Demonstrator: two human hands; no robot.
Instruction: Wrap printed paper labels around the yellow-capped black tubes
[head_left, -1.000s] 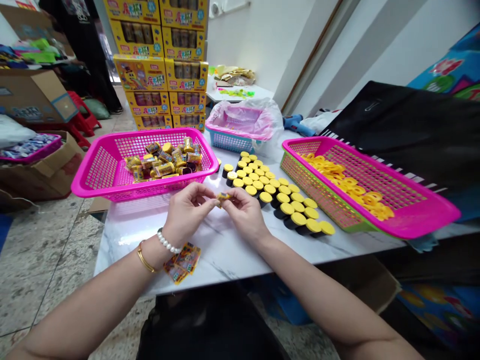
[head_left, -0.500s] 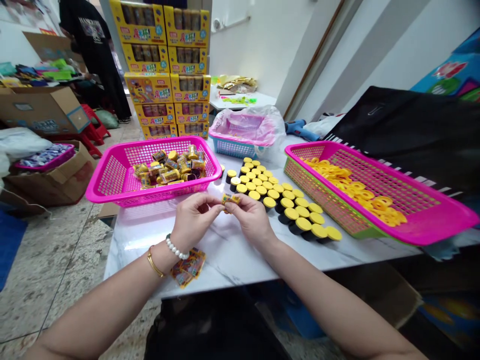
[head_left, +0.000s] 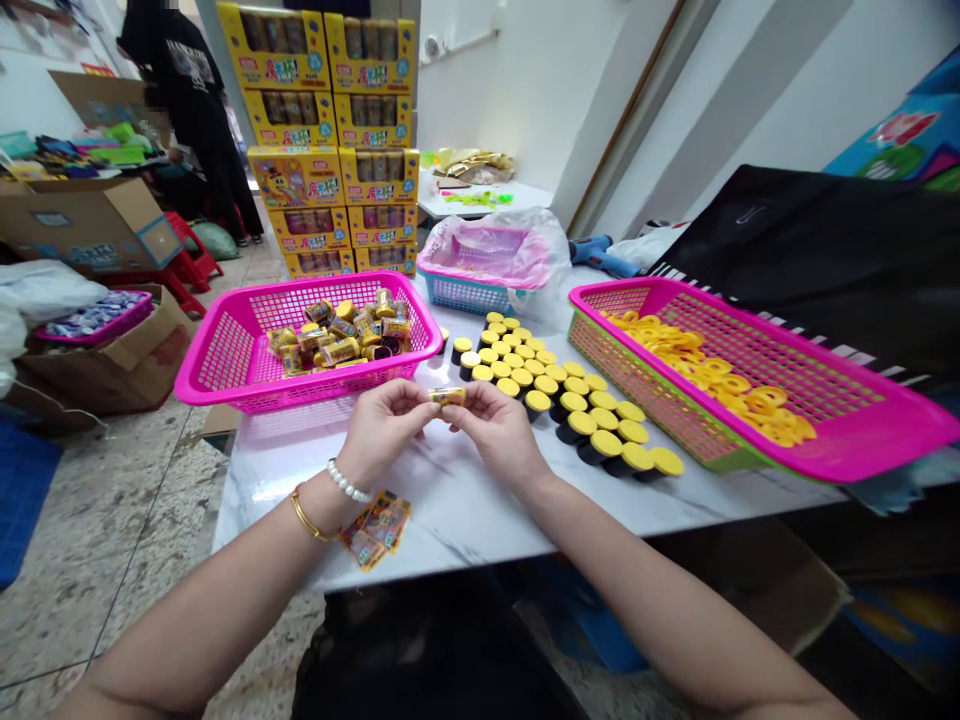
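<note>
Yellow printed label (head_left: 447,396), held between 2 hands

Label: 1, small, at the centre of the frame, raised above the white marbled table (head_left: 457,515), lying roughly level from side to side.
Left hand (head_left: 382,425): thumb and fingertips pinching the label's left end. On the wrist, 1 white beaded bracelet (head_left: 349,483) and 1 gold bangle (head_left: 306,518).
Right hand (head_left: 495,430): thumb and fingertips pinching the right end.
Printed cards (head_left: 388,522): a few, overlapping, flat on the table at lower centre, beside the left wrist.
Black pots with yellow lids (head_left: 601,445): grouped upright, right of centre, near the right hand.
Pink basket (head_left: 201,375): left of centre, containing a heap of yellow-wrapped cylinders (head_left: 341,351).
Pink-and-green basket (head_left: 892,435): right of the frame, containing yellow rings (head_left: 720,383).
Blue basket (head_left: 469,293): upper centre, pink inside, draped with clear plastic.
Yellow boxes (head_left: 292,178): stacked in 2 columns, upper left of centre.
Person in black (head_left: 196,95): standing at upper left.
</note>
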